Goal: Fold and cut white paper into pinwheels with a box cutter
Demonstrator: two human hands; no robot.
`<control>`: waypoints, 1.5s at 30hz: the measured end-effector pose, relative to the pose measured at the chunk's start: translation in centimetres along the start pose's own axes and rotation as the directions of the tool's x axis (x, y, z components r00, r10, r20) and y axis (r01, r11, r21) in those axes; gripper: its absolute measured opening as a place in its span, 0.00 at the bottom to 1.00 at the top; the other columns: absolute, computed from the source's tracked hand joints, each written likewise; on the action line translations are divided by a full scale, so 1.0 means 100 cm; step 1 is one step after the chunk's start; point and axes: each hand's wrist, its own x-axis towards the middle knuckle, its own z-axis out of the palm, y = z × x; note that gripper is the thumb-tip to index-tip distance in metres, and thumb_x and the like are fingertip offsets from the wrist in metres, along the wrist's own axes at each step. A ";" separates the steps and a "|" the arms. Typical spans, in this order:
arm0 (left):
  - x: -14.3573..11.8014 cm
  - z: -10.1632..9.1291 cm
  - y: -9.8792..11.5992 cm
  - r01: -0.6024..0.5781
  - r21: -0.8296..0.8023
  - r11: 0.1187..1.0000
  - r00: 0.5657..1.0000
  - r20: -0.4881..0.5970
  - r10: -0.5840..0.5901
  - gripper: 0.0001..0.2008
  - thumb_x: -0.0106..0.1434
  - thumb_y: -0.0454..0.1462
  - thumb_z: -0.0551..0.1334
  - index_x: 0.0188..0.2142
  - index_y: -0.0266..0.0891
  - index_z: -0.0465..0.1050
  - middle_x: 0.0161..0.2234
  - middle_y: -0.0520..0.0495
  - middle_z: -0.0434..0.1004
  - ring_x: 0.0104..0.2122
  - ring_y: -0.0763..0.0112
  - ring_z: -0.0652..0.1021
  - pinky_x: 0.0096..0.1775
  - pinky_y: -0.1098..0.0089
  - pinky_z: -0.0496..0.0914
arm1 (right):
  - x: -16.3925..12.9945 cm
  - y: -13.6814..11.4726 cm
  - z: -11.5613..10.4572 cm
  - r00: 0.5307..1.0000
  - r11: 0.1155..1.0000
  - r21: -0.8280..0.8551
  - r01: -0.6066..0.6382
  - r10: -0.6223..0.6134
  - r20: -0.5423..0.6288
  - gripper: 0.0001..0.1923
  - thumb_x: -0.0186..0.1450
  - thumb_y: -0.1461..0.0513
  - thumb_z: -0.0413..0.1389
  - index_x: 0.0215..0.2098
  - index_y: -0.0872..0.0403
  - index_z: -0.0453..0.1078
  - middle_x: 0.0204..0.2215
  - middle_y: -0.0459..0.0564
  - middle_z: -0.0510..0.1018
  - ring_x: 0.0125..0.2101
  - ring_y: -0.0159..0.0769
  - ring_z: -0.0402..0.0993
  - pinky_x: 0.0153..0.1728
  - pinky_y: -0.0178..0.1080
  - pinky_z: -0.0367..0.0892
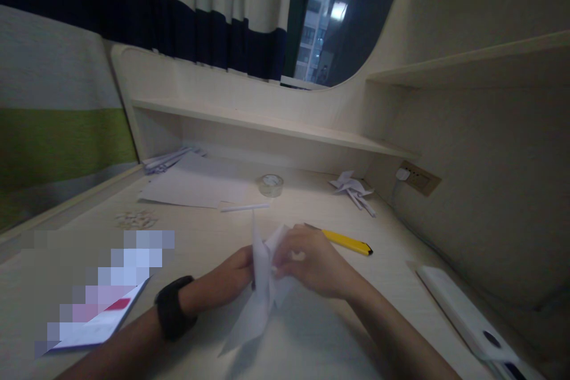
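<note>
Both hands, left hand [231,279] and right hand [312,261], are pinching a folded paper piece [262,291] upright over the desk [392,285], yellow cutter [347,242] lying at two o'clock; thin sheet is probably risking tearing or creasing crooked if fingers are squeezing unevenly.

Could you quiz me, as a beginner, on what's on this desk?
1. True or false: both hands, the left hand and the right hand, grip the folded white paper.
2. Which lies just beyond the right hand? A) yellow utility knife B) scissors C) ruler
3. Fill in: the left wrist wears a black ____.

Key
1. True.
2. A.
3. Watch. Farther back sit a clear tape roll, a rolled paper stick and a finished folded paper figure.
</note>
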 end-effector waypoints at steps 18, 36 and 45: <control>0.003 0.000 -0.013 -0.067 -0.015 0.998 0.987 -0.148 0.064 0.13 0.65 0.43 0.54 0.30 0.37 0.67 0.25 0.51 0.67 0.25 0.72 0.67 0.29 0.71 0.65 | -0.014 0.006 0.020 0.949 0.808 -0.568 0.155 -0.282 -0.141 0.09 0.65 0.66 0.49 0.30 0.55 0.70 0.26 0.50 0.74 0.28 0.36 0.62 0.30 0.39 0.57; 0.004 0.003 -0.001 -0.057 0.005 0.998 0.984 -0.169 0.057 0.14 0.67 0.45 0.51 0.31 0.39 0.64 0.23 0.54 0.63 0.23 0.74 0.66 0.27 0.72 0.62 | -0.014 0.014 0.021 0.962 0.833 -0.546 0.091 -0.215 -0.167 0.09 0.66 0.67 0.47 0.33 0.54 0.69 0.28 0.51 0.75 0.29 0.38 0.65 0.33 0.40 0.61; -0.004 0.005 0.027 -0.086 0.023 0.996 0.967 -0.237 0.089 0.10 0.63 0.44 0.55 0.38 0.40 0.66 0.32 0.48 0.70 0.35 0.65 0.70 0.37 0.67 0.67 | -0.009 0.002 0.032 0.938 0.931 -0.363 0.016 -0.139 -0.316 0.10 0.66 0.64 0.47 0.33 0.55 0.69 0.27 0.52 0.75 0.30 0.37 0.67 0.32 0.40 0.61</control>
